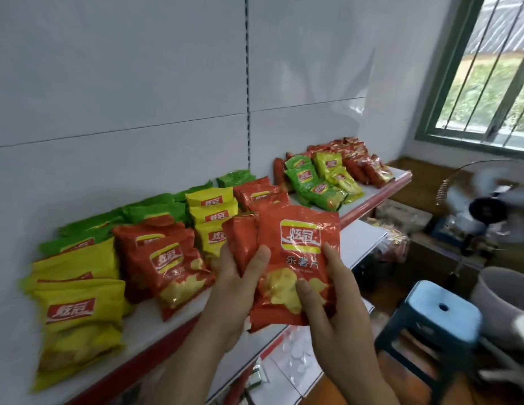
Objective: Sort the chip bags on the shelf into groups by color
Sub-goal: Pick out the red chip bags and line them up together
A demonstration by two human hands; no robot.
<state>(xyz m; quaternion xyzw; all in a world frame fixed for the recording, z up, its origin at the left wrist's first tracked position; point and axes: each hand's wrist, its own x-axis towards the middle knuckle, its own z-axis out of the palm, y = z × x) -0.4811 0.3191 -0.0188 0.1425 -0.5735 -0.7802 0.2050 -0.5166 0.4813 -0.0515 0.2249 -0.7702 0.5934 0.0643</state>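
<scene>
White shelf [155,325] boards carry green, yellow and red chip bags, while two red chip bags [296,258] are gripped by the curled fingers of left hand [234,290] and right hand [334,311].

Red chip bags [296,258], yellow bags [79,305], green bags [304,176], red-edged white shelf [155,325], blue stool [442,311].

Soft daylight enters through the window [489,68] at upper right, leaving the white wall [123,68] evenly bright with faint shadows. Glare glints off the red chip bag [298,258]. Wide-angle distortion bends the edges; the fan [486,209] is motion-blurred, and the lower corners are smeared.
</scene>
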